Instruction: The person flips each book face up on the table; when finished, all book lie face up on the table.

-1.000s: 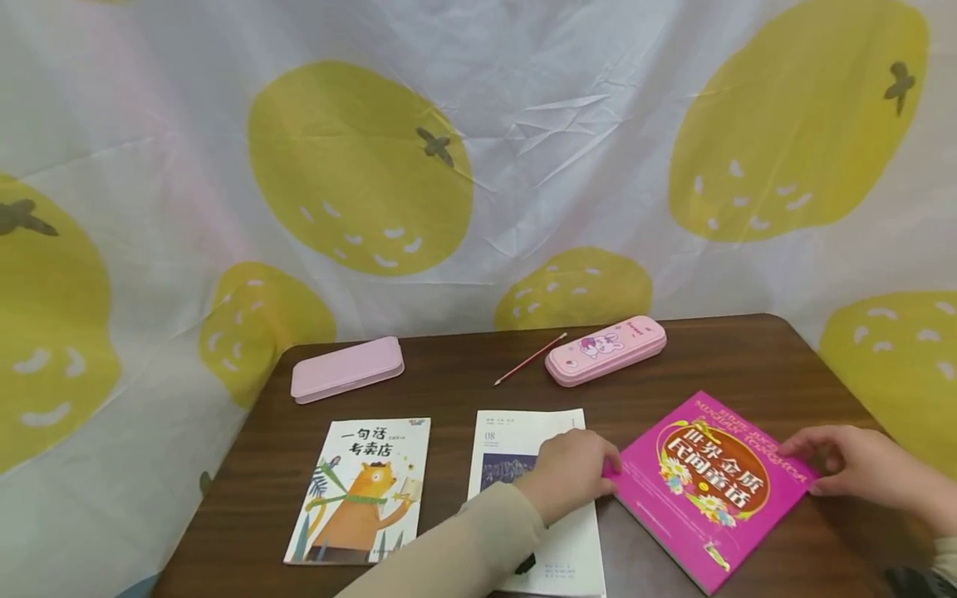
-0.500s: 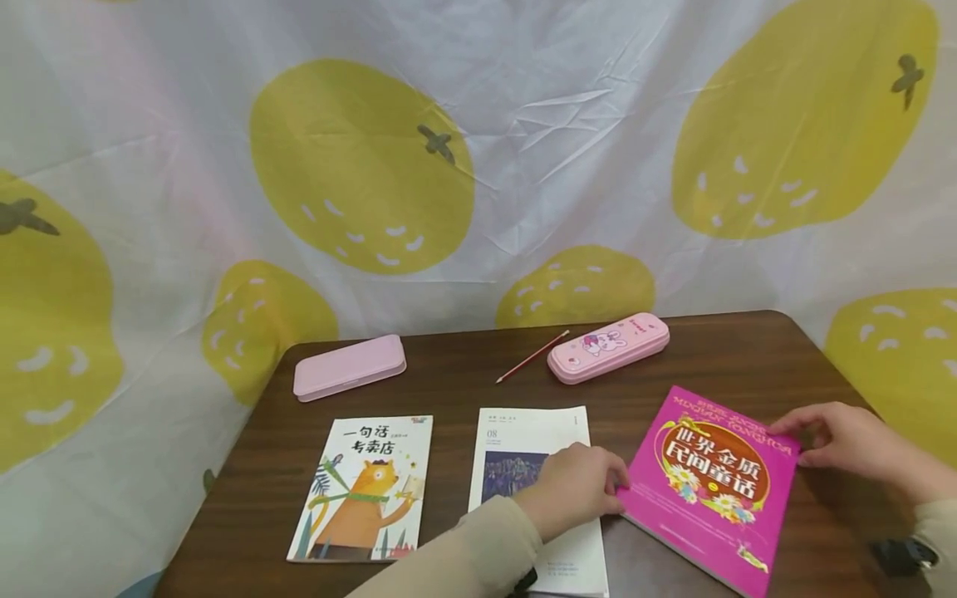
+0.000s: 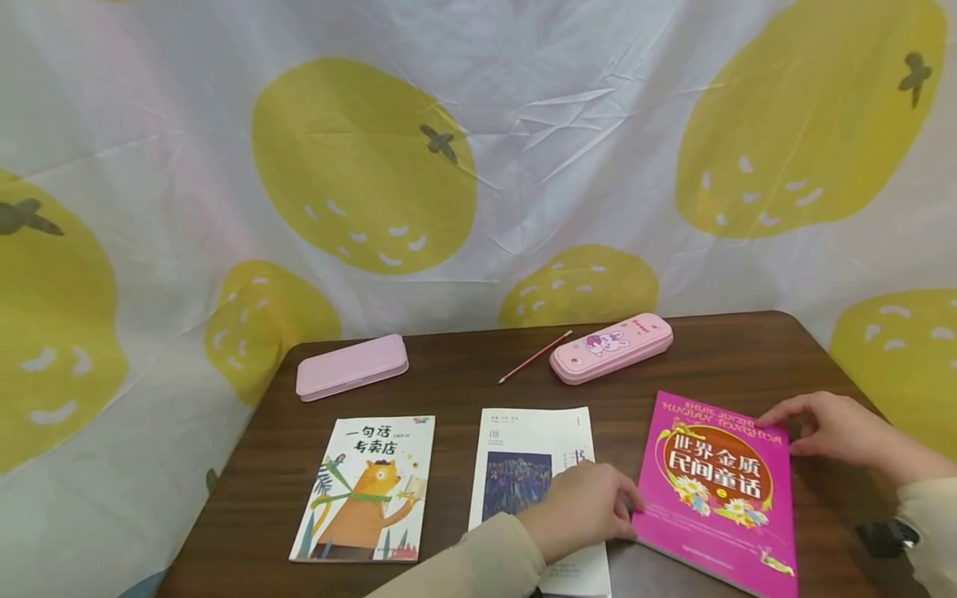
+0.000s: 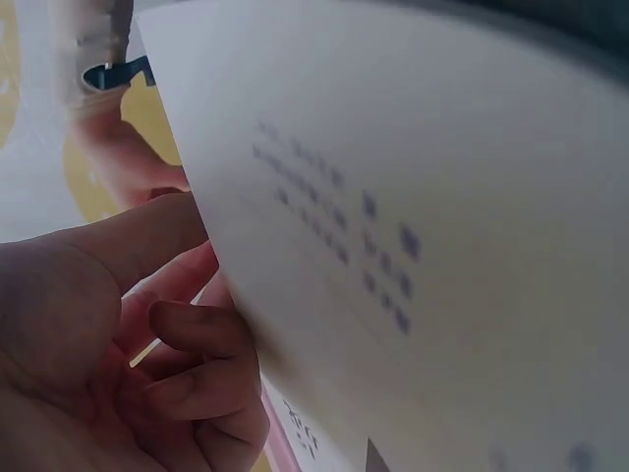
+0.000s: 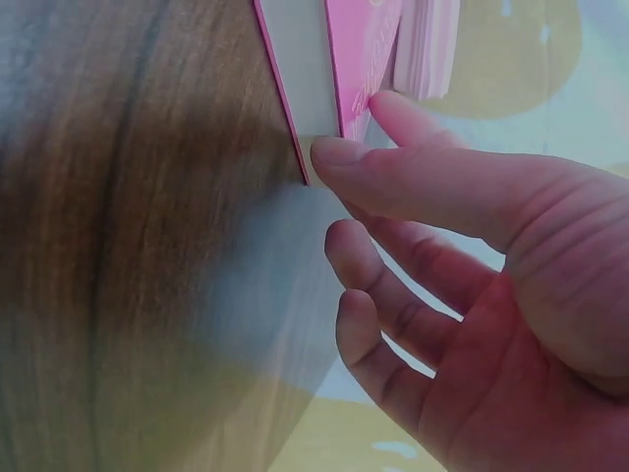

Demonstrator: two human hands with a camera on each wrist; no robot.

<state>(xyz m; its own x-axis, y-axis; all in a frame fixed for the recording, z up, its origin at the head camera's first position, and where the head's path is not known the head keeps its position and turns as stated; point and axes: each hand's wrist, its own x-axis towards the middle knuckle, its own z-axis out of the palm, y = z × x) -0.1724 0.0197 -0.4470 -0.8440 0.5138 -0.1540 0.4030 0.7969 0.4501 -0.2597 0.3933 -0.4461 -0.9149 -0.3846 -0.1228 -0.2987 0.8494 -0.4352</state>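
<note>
A pink storybook (image 3: 719,490) with white characters on a dark oval lies nearly upright to the viewer at the table's right. My right hand (image 3: 831,432) pinches its upper right edge; in the right wrist view the thumb (image 5: 344,152) lies against the page block and the index finger is at the cover. At its left edge my left hand (image 3: 586,507) holds it between thumb and curled fingers, reaching across a white book (image 3: 508,436) with a dark picture. That white book fills much of the left wrist view and hides the left fingertips.
A bear-cover book (image 3: 366,490) lies at the left of the brown table (image 3: 449,374). Along the back are a plain pink case (image 3: 353,367), a red pencil (image 3: 534,357) and a pink rabbit pencil case (image 3: 611,349). A fruit-print curtain (image 3: 486,191) hangs behind.
The pink storybook has turned clockwise from a diagonal slant to almost straight, its top swinging left. My right hand moved left and slightly away with it; my left hand shifted slightly right and nearer.
</note>
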